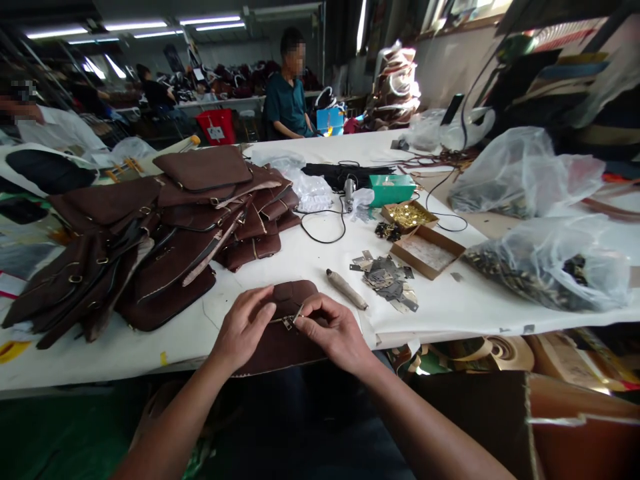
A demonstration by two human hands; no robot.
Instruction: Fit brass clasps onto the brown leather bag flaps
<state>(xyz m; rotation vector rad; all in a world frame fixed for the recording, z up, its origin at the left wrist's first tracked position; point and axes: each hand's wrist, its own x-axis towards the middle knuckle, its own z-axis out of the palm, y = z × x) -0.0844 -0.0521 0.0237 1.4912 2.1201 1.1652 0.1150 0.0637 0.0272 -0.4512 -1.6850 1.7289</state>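
Observation:
A dark brown leather bag piece (295,353) lies at the table's front edge, with a zipper (276,321) across it and a small metal zipper pull (287,323) near the middle. Resting on its left part is my left hand (245,327), fingers stretched out and thumb apart. My right hand (333,330) is closed in a pinch beside the zipper pull. A thin, pale sliver shows at its fingertips, too small to name. To the right of the bag piece lies a wrapped, stick-like tool (347,289). Beyond it is a heap of flat metal plates (386,280).
Brown leather bag parts (170,240) are piled on the left. Right of centre are a cardboard box (427,250), a tray of gold-coloured fittings (409,215) and a green box (393,189). Plastic bags of hardware (545,267) stand far right. A person (287,100) sits across the table.

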